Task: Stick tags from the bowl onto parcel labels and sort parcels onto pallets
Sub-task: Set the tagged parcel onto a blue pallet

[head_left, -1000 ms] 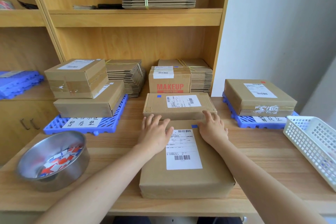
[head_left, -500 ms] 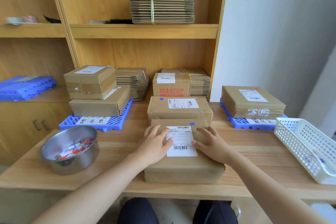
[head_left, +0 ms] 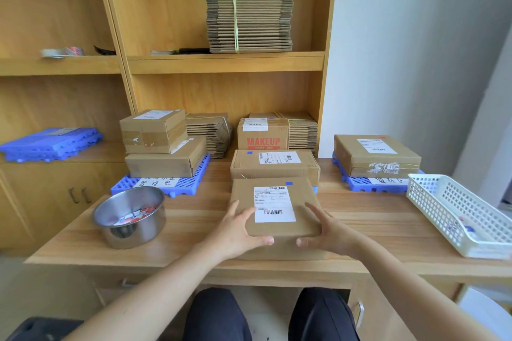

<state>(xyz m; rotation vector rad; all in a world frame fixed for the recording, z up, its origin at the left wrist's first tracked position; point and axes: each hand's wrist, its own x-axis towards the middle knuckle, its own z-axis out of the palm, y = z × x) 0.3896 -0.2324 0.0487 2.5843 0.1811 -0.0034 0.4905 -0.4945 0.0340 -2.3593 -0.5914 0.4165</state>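
Gripping the parcel [head_left: 304, 196] by its near corners, the left hand [head_left: 238, 230] and right hand [head_left: 329, 230] hold it at the worktop's [head_left: 374, 219] front middle, label up, a blue tag [head_left: 289, 183] at its far right corner, the bowl [head_left: 133, 232] to its left.

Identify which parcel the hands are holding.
The front parcel, label facing up, gripped at its near edge by the left hand and right hand; no other is touched.

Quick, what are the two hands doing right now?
Left hand: holding the parcel at its near left corner.
Right hand: holding the same parcel at its near right corner.
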